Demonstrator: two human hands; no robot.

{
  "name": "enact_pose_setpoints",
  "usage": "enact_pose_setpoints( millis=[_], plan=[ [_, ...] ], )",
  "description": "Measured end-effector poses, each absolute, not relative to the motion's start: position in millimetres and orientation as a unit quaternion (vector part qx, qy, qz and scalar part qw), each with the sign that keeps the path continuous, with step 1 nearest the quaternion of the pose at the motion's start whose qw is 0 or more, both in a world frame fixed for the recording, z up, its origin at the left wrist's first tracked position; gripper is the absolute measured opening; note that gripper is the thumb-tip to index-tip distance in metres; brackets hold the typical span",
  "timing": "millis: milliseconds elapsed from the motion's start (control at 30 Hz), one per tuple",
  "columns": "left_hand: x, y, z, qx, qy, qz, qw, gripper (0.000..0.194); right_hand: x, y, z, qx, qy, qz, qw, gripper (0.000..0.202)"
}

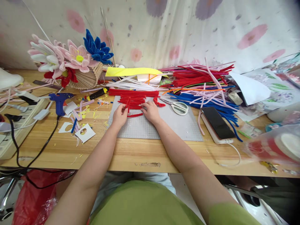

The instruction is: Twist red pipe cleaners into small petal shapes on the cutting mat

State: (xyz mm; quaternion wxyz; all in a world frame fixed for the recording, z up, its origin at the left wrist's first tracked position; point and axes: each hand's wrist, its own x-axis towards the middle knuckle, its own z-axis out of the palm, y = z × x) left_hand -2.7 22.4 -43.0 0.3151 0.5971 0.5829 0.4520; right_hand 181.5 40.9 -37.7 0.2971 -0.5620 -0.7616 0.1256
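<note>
Left hand (120,116) pinches a red chenille stem (128,104) between thumb and fingertips; the stem stands up from the grip, over the left side of the grey cutting mat (140,129). Right hand (151,111) is palm down with fingers loosely bent at the right ends of the short red lengths (132,100); its fingertips are too small in view to tell whether they grip one. A slightly curved red piece (135,115) lies on the mat between the hands. Done, as judged from the layout: one folded red piece (159,102), looped and set apart on the mat, just beside the tips of the white-handled scissors (180,108). Left: nearly all of the short lengths, lying flat side by side and unshaped, with a straight red bundle (136,92) along the mat's far edge. Judged an early stage, with only a small share of the red stock shaped. Glue gun (59,101) stands apart on the worktop (93,153), untouched. Fully formed blue flower (97,47) and pink flower (79,58) are at the far left, beyond the glue gun.
</note>
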Motion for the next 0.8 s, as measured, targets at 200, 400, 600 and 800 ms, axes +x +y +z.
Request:
enact_pose_setpoints(
  millis=[200,400,600,800],
  plan=[
    [-5.2,19.9,-34.4,0.602,0.635,0.417,0.246,0.015,179.6,39.6,-36.3,-0.563,-0.752,0.163,0.301,0.009],
    [-5.5,16.1,-21.6,0.551,0.725,0.360,0.203,0.016,186.9,34.2,-39.9,-0.546,-0.719,0.210,0.376,0.021],
    [-4.6,13.3,-18.3,0.553,0.725,0.347,0.220,0.016,187.2,33.3,-40.6,-0.559,-0.704,0.220,0.379,0.018],
    [-2.2,9.2,-18.4,0.579,0.691,0.369,0.228,0.031,187.8,37.2,-41.8,-0.553,-0.683,0.250,0.406,0.014]
  ],
)
